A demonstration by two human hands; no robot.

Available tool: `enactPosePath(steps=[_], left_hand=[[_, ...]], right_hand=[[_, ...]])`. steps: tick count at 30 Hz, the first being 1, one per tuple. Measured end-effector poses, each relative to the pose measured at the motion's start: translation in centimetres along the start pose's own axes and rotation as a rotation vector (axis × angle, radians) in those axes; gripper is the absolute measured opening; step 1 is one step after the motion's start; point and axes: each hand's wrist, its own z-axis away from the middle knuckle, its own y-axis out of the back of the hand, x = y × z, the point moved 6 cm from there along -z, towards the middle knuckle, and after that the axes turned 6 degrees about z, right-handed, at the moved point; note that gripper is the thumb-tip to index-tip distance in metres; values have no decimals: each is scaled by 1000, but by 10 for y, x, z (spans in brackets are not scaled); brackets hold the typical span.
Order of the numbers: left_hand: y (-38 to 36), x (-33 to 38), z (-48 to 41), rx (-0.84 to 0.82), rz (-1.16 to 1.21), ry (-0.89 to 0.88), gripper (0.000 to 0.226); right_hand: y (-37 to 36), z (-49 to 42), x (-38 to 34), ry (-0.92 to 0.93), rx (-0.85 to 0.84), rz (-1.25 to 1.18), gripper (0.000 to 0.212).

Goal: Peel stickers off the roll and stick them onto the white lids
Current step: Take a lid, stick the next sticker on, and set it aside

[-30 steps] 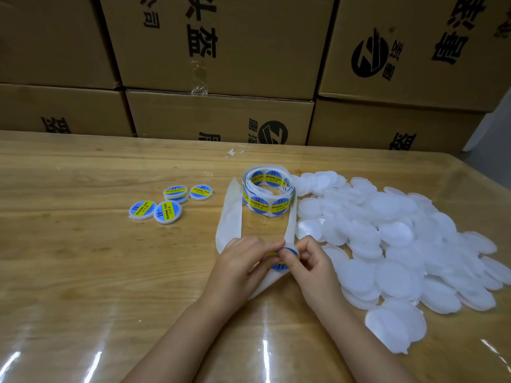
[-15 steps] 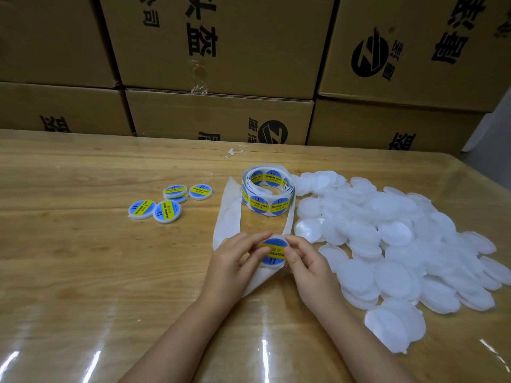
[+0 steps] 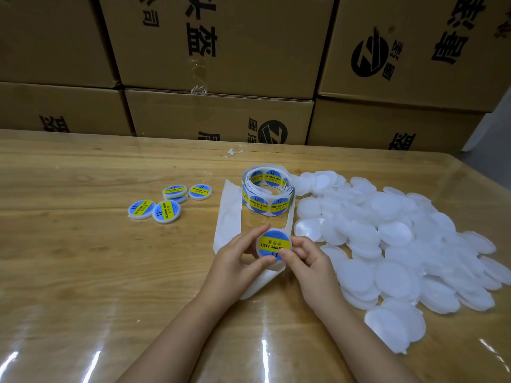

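My left hand [image 3: 237,258] and my right hand [image 3: 307,258] both hold one white lid [image 3: 272,243] with a blue and yellow sticker on its face, just above the table. The left fingers grip its left and lower rim, and the right thumb lies on its lower right edge. The sticker roll [image 3: 266,190] stands behind it, and its empty white backing strip [image 3: 228,217] trails toward me under my hands. A big heap of plain white lids [image 3: 387,244] covers the table to the right.
Several stickered lids [image 3: 166,205] lie in a small group at the left on the wooden table [image 3: 83,272]. Stacked cardboard boxes [image 3: 221,64] wall off the far edge. A scrap of white paper [image 3: 233,152] lies near the boxes.
The lid has risen a little and turned its stickered face up toward me. My fingers have shifted from covering the sticker to holding the lid at its edges.
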Motion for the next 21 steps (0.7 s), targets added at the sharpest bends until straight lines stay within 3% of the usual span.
enactPosePath(steps=[9,21], left_hand=[[6,0,-1,63,49,22,41],[7,-5,-1,68,80,68,46]], right_hand=[[0,0,0,36,6,-2,17],[-3,-1,2,32,-48,29,20]])
